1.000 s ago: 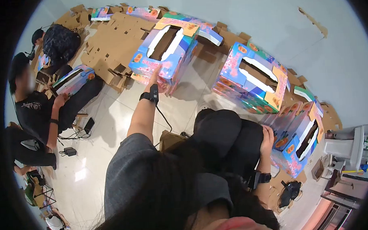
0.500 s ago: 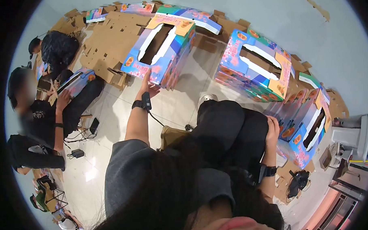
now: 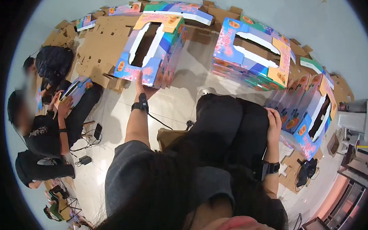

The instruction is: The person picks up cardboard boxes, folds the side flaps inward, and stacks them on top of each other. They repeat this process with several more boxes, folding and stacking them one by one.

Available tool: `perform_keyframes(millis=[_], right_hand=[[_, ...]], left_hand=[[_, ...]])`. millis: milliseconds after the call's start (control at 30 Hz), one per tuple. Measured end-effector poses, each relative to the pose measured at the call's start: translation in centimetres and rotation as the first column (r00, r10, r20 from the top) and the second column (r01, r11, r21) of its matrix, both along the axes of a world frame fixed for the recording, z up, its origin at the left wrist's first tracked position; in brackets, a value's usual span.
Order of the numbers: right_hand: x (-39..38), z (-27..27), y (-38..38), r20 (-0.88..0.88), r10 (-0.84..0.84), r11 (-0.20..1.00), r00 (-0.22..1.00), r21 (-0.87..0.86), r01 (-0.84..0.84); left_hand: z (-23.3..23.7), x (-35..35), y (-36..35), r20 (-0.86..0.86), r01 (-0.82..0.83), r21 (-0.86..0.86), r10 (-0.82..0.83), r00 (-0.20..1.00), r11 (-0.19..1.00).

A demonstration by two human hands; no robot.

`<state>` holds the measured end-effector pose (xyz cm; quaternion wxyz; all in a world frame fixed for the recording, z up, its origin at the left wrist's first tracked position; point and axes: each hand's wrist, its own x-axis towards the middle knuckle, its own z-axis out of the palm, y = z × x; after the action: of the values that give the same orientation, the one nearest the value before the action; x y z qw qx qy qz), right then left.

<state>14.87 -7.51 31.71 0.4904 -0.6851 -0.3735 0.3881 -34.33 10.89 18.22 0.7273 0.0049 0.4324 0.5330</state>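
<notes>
A stack of printed cardboard boxes (image 3: 125, 72) stands left of centre, its top box showing a long handle slot with white flaps. My left hand (image 3: 144, 91) is at the near end of this stack. Its thumb lies against the printed face, and the other fingers are partly hidden beneath the near edge. On my right knee, by the black trousers (image 3: 249, 129), rests my right hand (image 3: 274, 122), fingers laid flat and holding nothing. A second box stack (image 3: 226, 50) stands ahead to the right. Close beyond my right hand is a third row of boxes (image 3: 304, 129).
Flat brown cardboard sheets (image 3: 102, 47) lie to the left. Co-workers sit along the left side, one with hands on a printed box (image 3: 79, 90). A black adapter (image 3: 84, 160) and cables lie on the tiled floor. Black gear (image 3: 306, 170) sits on cardboard at right.
The view has shifted slightly. My left hand's fingers are tucked further beneath the box edge. A co-worker's hands have come together on their box. My right hand stays on the knee.
</notes>
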Motion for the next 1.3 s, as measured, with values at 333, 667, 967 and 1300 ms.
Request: perform_keyframes(millis=[333, 667, 967, 1300], right_hand=[[-0.2, 0.2, 0.4, -0.076, -0.009, 1.0, 0.997, -0.02, 0.008], [-0.3, 0.5, 0.4, -0.057, -0.014, 1.0, 0.998, -0.029, 0.012], [-0.1, -1.1, -0.5, -0.019, -0.033, 0.997, 0.999, 0.063, 0.034], [0.2, -1.2, -1.4, 0.214, -0.097, 0.992, 0.972, 0.105, 0.076]], left_hand=[[-1.1, -2.5, 1.8, -0.062, -0.153, -0.217, 0.143, 0.988, 0.964], [-2.8, -4.3, 1.6, -0.096, -0.211, -0.35, 0.189, 0.977, 0.913], [1.3, -0.8, 1.3, -0.032, -0.24, -0.101, 0.237, 0.971, 0.966], [5.4, 0.8, 0.6, -0.078, -0.246, 0.02, 0.247, 0.966, 0.969]])
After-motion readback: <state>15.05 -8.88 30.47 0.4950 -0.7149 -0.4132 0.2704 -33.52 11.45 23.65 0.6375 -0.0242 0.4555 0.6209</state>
